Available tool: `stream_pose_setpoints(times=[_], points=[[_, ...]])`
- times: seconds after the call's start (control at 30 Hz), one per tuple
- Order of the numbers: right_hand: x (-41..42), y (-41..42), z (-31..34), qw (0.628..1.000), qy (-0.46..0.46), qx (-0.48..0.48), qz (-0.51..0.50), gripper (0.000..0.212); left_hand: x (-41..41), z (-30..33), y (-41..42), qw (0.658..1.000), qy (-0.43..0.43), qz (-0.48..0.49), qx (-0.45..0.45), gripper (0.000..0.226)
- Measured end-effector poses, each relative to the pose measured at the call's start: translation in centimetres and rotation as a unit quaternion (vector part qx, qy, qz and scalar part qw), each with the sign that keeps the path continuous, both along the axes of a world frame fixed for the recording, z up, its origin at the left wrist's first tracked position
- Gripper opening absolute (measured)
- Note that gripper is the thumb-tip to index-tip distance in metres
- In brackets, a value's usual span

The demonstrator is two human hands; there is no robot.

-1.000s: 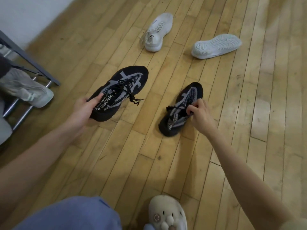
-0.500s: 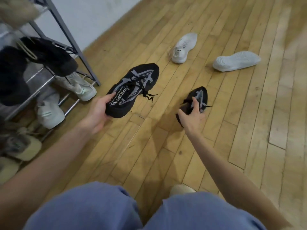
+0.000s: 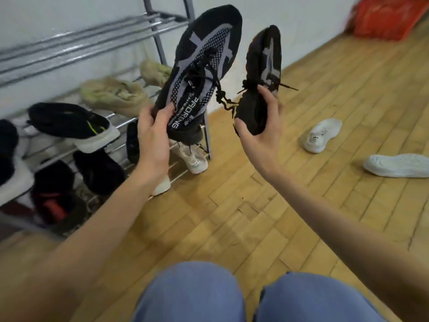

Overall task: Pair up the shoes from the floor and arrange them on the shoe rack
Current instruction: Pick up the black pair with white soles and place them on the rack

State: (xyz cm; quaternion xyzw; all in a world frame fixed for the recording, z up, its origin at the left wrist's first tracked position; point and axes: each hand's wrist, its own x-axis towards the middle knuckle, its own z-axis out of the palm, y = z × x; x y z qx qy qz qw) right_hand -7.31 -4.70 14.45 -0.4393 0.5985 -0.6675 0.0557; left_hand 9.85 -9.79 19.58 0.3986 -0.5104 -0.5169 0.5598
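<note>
- Left hand [image 3: 152, 135] grips the heel of one black sneaker [image 3: 199, 66], toe up, in front of the shoe rack [image 3: 157, 38].
- Right hand [image 3: 260, 133] is closed around the second black sneaker [image 3: 262, 66], just beside the first.
- Two white sneakers [image 3: 322, 135] [image 3: 397, 165] lie apart on the wooden floor [image 3: 232, 217].

Both black shoes [image 3: 204, 66] lifted off floor — now w/ rack [image 3: 92, 43] behind.
</note>
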Motion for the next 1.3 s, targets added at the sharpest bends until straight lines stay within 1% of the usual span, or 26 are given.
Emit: stream_pose_setpoints(times=[0.1, 0.13, 0.23, 0.3, 0.33, 0.43, 0.53, 0.63, 0.77, 0.87, 0.97, 1.07, 1.17, 1.27, 1.3], points=[[1.5, -2.8, 3.6, 0.995, 0.087, -0.025, 0.053, 0.064, 0.8, 3.3, -0.7, 0.998, 0.043, 0.043, -0.022, 0.015], [2.1, -3.6, 4.8, 0.992, 0.1, -0.036, 0.064, 0.064, 1.2, 4.3, -0.9, 0.997, 0.05, 0.052, -0.03, 0.018], [3.8, -5.8, 7.5, 0.988, 0.106, -0.073, 0.084, 0.066, 2.2, 6.6, -1.2, 0.994, 0.041, 0.089, -0.057, 0.006], [4.7, -7.5, 9.1, 0.984, 0.119, -0.094, 0.088, 0.066, 3.1, 8.0, -1.9, 0.988, 0.048, 0.121, -0.077, 0.004], [4.9, -8.4, 9.9, 0.982, 0.13, -0.099, 0.09, 0.066, 3.4, 8.8, -2.3, 0.985, 0.059, 0.136, -0.085, 0.006], [5.3, -11.6, 12.6, 0.973, 0.176, -0.098, 0.113, 0.066, 4.0, 11.4, -4.2, 0.979, 0.077, 0.166, -0.089, 0.021], [5.6, -14.7, 15.6, 0.968, 0.195, -0.046, 0.151, 0.069, 4.0, 13.2, -6.9, 0.981, 0.066, 0.17, -0.067, 0.027], [5.5, -17.5, 17.9, 0.963, 0.209, 0.031, 0.168, 0.076, 3.8, 13.9, -9.6, 0.985, 0.05, 0.166, -0.013, 0.038], [5.2, -20.5, 19.1, 0.953, 0.224, 0.091, 0.183, 0.077, 3.3, 13.6, -12.2, 0.979, 0.05, 0.184, 0.068, 0.038], [4.8, -22.5, 19.9, 0.939, 0.262, 0.116, 0.188, 0.077, 3.0, 13.4, -13.9, 0.975, 0.066, 0.182, 0.11, 0.04], [4.2, -24.5, 20.5, 0.927, 0.27, 0.141, 0.217, 0.078, 2.8, 13.7, -15.3, 0.971, 0.086, 0.174, 0.137, 0.039], [3.7, -25.4, 20.3, 0.898, 0.309, 0.204, 0.239, 0.07, 2.5, 14.4, -16.1, 0.97, 0.095, 0.16, 0.159, 0.04], [3.6, -25.7, 19.9, 0.886, 0.339, 0.222, 0.228, 0.061, 2.3, 15.2, -16.2, 0.974, 0.092, 0.126, 0.165, 0.035], [3.7, -25.3, 19.8, 0.878, 0.381, 0.217, 0.19, 0.066, 2.3, 15.5, -16.2, 0.979, 0.087, 0.081, 0.163, 0.018], [3.8, -25.1, 19.8, 0.877, 0.396, 0.209, 0.171, 0.069, 2.4, 15.5, -15.9, 0.981, 0.083, 0.061, 0.165, 0.015]])
